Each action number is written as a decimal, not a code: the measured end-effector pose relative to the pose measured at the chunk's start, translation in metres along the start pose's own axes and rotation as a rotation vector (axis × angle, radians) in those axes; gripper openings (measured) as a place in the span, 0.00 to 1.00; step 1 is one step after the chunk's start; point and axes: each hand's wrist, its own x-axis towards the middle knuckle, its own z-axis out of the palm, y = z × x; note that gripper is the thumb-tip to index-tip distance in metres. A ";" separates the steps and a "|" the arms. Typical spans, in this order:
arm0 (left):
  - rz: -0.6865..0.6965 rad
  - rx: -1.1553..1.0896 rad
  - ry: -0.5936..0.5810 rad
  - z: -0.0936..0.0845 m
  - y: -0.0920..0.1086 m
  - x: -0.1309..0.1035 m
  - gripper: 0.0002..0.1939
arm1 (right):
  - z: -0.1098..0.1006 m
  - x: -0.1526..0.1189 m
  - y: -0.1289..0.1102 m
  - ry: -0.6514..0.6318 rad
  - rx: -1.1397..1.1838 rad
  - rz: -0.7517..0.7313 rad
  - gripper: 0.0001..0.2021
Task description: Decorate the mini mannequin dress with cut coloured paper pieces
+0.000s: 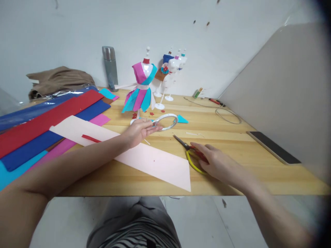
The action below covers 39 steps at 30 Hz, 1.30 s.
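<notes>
My left hand (138,132) pinches the edge of a thin white roll of tape (167,121), held above the table in front of a small mannequin. At the right, my right hand (213,160) is closed over the red handle of a pair of scissors (186,146); the other handle is yellow and the dark blades point away to the left. Beneath my left forearm lies a long pale pink strip (155,165), with a narrow red piece (90,138) on it. The mannequin wears a pink and turquoise dress (142,89) with a pale waistband.
Red (57,115), blue, pink and turquoise strips overlap at the left, near brown cloth (62,81). A thermos (110,69) and several more mannequins (176,63) stand by the wall. A phone (274,147) and a thin cable (219,109) lie at the right.
</notes>
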 end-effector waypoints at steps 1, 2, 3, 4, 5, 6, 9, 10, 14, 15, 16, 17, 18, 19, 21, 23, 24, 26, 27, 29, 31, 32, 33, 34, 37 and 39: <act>0.004 -0.006 0.004 0.000 -0.001 0.000 0.08 | -0.001 0.000 0.001 0.007 0.029 -0.001 0.24; 0.005 -0.013 0.004 0.000 -0.001 -0.001 0.09 | -0.002 0.001 0.001 0.014 0.087 -0.011 0.24; 0.007 -0.018 0.000 0.000 -0.002 -0.001 0.09 | -0.004 0.001 0.000 0.020 0.175 -0.031 0.23; 0.010 -0.021 -0.005 0.000 -0.003 -0.001 0.10 | -0.006 0.002 -0.002 0.027 0.288 -0.056 0.22; 0.013 -0.023 -0.012 -0.001 -0.004 -0.001 0.11 | -0.008 0.001 -0.004 0.034 0.413 -0.083 0.22; 0.018 -0.025 -0.019 -0.001 -0.005 -0.001 0.11 | -0.009 0.001 -0.007 0.038 0.538 -0.109 0.22; 0.034 -0.033 -0.039 -0.001 -0.007 0.000 0.11 | -0.008 0.000 -0.018 -0.034 0.859 -0.160 0.26; 0.039 -0.035 -0.043 -0.001 -0.007 0.000 0.11 | -0.006 0.002 -0.022 -0.091 0.938 -0.172 0.28; 0.046 -0.021 -0.080 0.001 -0.009 -0.002 0.12 | 0.002 0.013 -0.038 -0.374 1.156 -0.205 0.36; 0.045 -0.015 -0.099 0.002 -0.008 -0.003 0.12 | 0.003 0.016 -0.042 -0.430 1.189 -0.202 0.36; 0.046 -0.010 -0.117 0.003 -0.008 -0.004 0.12 | 0.003 0.019 -0.048 -0.463 1.213 -0.196 0.36; 0.047 -0.005 -0.132 0.004 -0.008 -0.005 0.11 | 0.002 0.022 -0.053 -0.475 1.227 -0.187 0.35; 0.048 0.002 -0.142 0.004 -0.008 -0.006 0.10 | 0.000 0.024 -0.059 -0.470 1.237 -0.173 0.35; 0.048 0.011 -0.151 0.005 -0.007 -0.006 0.09 | -0.002 0.026 -0.065 -0.458 1.244 -0.156 0.34; 0.045 0.030 -0.163 0.006 -0.007 -0.007 0.08 | -0.007 0.029 -0.075 -0.436 1.261 -0.118 0.34; 0.042 0.046 -0.175 0.006 -0.007 -0.008 0.08 | -0.010 0.031 -0.082 -0.429 1.281 -0.083 0.35; 0.042 0.050 -0.178 0.006 -0.007 -0.008 0.08 | -0.010 0.032 -0.084 -0.426 1.286 -0.071 0.35; 0.053 0.045 -0.174 0.004 -0.007 -0.007 0.08 | -0.010 0.033 -0.085 -0.419 1.296 -0.067 0.34; 0.061 0.034 -0.168 0.003 -0.007 -0.006 0.09 | -0.008 0.033 -0.083 -0.418 1.302 -0.073 0.34; 0.075 0.003 -0.149 0.001 -0.008 -0.005 0.10 | -0.005 0.033 -0.078 -0.423 1.315 -0.093 0.33; 0.085 -0.023 -0.126 0.000 -0.008 -0.004 0.10 | -0.003 0.031 -0.073 -0.428 1.325 -0.112 0.31; 0.084 -0.028 -0.121 0.000 -0.008 -0.004 0.10 | -0.001 0.031 -0.071 -0.431 1.326 -0.117 0.31; 0.082 -0.027 -0.124 0.000 -0.008 -0.003 0.10 | 0.000 0.031 -0.070 -0.431 1.324 -0.120 0.30; 0.077 -0.020 -0.137 0.001 -0.009 -0.004 0.09 | 0.000 0.032 -0.069 -0.432 1.321 -0.121 0.30; 0.061 0.001 -0.177 0.004 -0.012 -0.006 0.09 | 0.002 0.038 -0.070 -0.429 1.315 -0.111 0.31; 0.054 0.010 -0.178 0.006 -0.014 -0.008 0.10 | 0.002 0.043 -0.072 -0.413 1.320 -0.106 0.32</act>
